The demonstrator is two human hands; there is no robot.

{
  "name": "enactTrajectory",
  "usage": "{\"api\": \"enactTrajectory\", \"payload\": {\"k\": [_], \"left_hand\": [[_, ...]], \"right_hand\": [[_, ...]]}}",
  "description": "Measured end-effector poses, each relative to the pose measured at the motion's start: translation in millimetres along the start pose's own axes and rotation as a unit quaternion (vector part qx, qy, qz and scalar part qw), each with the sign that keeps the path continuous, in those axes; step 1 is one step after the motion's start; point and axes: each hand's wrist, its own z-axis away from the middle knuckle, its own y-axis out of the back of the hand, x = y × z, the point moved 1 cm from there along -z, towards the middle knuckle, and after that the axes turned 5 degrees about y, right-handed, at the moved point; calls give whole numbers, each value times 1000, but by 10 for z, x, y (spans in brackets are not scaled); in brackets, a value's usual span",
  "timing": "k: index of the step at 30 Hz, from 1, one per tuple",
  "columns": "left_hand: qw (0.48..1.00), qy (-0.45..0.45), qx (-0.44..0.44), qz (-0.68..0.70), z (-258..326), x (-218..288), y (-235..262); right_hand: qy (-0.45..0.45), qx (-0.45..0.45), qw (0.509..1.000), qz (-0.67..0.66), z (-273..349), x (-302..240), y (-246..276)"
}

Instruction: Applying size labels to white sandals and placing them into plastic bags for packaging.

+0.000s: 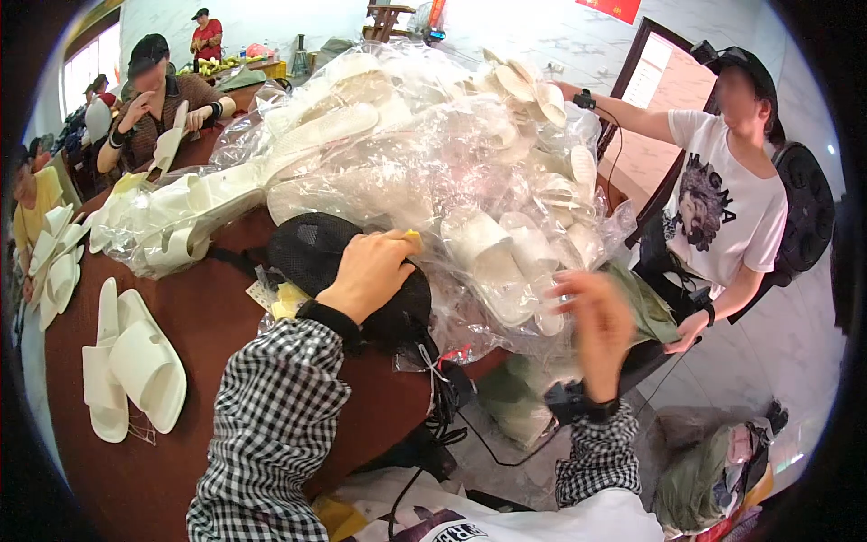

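My left hand (pixel 373 274) is closed over a black mesh item (pixel 312 248) that looks like a cap. At its fingertips shows a small yellow piece (pixel 413 238), seemingly pinched. Beyond it rises a big heap of cream slide slippers (pixel 488 257) in clear plastic bags (pixel 397 154). My right hand (pixel 601 330) is raised in front of the heap's right side, smeared by motion; whether its fingers hold anything does not show. To the left, a bare pair of cream slippers (pixel 144 366) lies on the brown table (pixel 244 361).
Another yellow piece (pixel 289 298) lies beside the mesh item. Black cords (pixel 442 397) hang over the table's near edge. At the right stands a person in a white T-shirt (pixel 722 181), one hand at a green bag (pixel 641 298). Another person (pixel 167 108) sits far left, handling a slipper.
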Motion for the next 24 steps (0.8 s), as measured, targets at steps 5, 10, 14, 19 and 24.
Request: {"api": "enactTrajectory", "payload": {"k": [5,10,14,19,24], "left_hand": [[990,-33,117,77,222,183,442],[979,-3,156,129,818,159,1020],[973,94,194,85,1348,-127,1359],[950,180,236,95,1712,-378,1436],[961,152,209,96,1682,-382,1318]], "right_hand": [[-11,236,963,129,16,637,1093],[-220,45,965,135,432,1259,1349],[-182,-134,951,213,449,1251,762],[141,-119,961,206,-143,1540,146],[-228,-175,942,171,-424,2215,-297]]}}
